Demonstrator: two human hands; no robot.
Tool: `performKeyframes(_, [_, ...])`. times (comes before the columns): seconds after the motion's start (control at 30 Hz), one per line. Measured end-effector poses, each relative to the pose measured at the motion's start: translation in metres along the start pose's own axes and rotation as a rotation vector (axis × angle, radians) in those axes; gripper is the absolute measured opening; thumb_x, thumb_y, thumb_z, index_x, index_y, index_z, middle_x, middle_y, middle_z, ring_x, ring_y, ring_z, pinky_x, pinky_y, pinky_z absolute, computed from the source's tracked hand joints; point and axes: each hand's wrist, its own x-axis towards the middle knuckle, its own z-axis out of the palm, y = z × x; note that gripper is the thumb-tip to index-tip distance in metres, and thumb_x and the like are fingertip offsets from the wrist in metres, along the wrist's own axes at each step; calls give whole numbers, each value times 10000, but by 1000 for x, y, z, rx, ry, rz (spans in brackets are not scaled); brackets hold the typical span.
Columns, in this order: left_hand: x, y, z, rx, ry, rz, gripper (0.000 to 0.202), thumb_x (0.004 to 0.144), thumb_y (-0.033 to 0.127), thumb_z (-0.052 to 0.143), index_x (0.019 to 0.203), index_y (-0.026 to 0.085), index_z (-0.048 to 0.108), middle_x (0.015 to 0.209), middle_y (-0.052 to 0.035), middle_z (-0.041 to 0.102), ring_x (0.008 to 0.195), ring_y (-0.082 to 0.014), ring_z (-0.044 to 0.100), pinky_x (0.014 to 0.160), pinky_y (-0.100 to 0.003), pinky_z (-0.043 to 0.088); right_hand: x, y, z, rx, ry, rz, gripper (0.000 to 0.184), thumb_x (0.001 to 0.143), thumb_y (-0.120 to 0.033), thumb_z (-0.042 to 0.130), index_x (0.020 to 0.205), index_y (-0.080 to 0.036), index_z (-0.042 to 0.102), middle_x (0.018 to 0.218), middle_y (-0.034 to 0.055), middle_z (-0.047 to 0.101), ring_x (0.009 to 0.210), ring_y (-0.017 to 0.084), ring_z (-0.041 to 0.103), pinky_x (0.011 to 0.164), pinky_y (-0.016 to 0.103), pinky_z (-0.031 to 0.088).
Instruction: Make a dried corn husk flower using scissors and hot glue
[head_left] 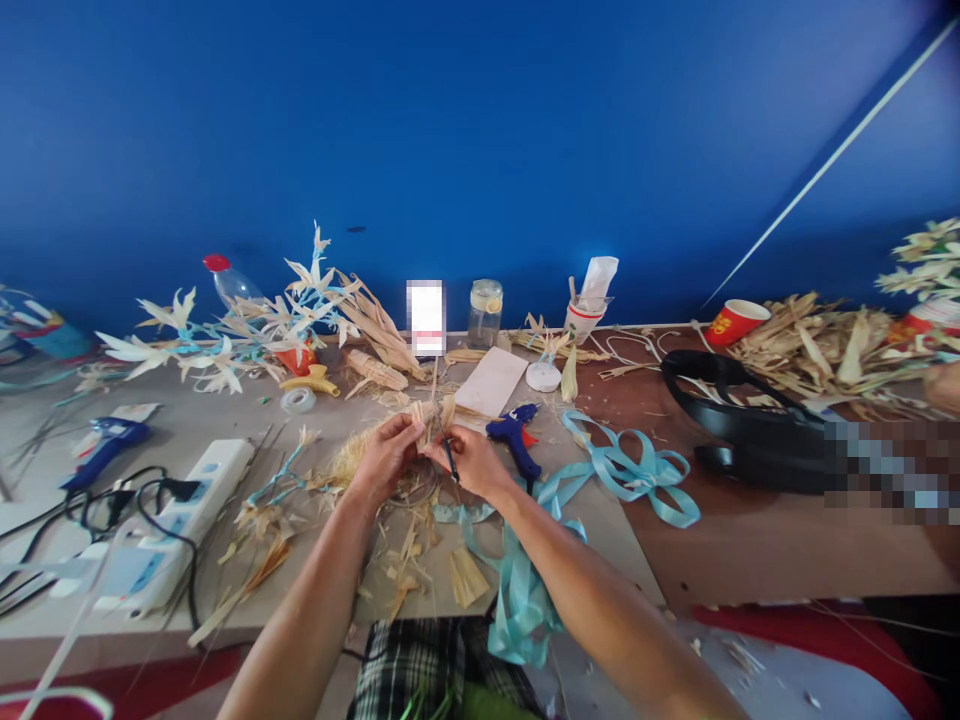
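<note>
My left hand [390, 450] pinches a pale strip of corn husk [422, 425] between thumb and fingers, above the middle of the table. Close beside it, my right hand [474, 463] is closed around a slim dark tool [450, 457], which slants down past the fingers; its kind is unclear. The fingertips of both hands almost meet at the husk. Behind them a thin stick [436, 378] rises. A tuft of fine corn fibres [356, 455] lies by my left hand. Just right of my right hand rests a blue glue gun [517, 440].
Light blue ribbon [525, 600] trails over the table's front edge. At left lie a power strip [191, 520] with black cords and another glue gun [112, 450]. Husk flowers [225, 350], a glass jar [486, 315] and a red cup [737, 322] stand toward the wall.
</note>
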Motion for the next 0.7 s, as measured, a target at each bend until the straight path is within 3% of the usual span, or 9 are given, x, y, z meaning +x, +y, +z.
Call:
performKeyframes(0.13, [-3, 4, 4, 104, -42, 36, 275, 635, 370, 761, 712, 151, 615, 517, 40, 517, 431, -57, 411, 437, -183, 282, 1, -9, -3, 274, 83, -15, 420, 652, -489, 671, 895, -175, 534, 618, -35, 518, 562, 108, 477, 520, 221, 372])
performKeyframes(0.37, [-11, 9, 19, 232, -199, -4, 291, 613, 372, 780, 693, 131, 637, 483, 41, 486, 393, -39, 325, 399, -193, 183, 5, -9, -8, 435, 229, -69, 466, 601, -350, 694, 982, -176, 492, 716, -26, 554, 587, 90, 496, 560, 218, 405])
performKeyframes(0.57, [-11, 7, 20, 122, -91, -8, 299, 578, 365, 800, 670, 143, 621, 556, 15, 567, 474, -76, 456, 454, -201, 301, 4, -9, -8, 412, 260, -55, 361, 616, -298, 632, 917, -180, 472, 614, -68, 483, 519, 71, 431, 500, 201, 348])
performKeyframes(0.7, [-9, 4, 17, 100, -34, 22, 302, 599, 374, 786, 682, 155, 597, 526, 51, 521, 442, -55, 397, 449, -194, 281, 3, -13, -7, 373, 304, -125, 318, 622, -260, 583, 908, -187, 465, 674, -45, 514, 574, 83, 481, 536, 205, 385])
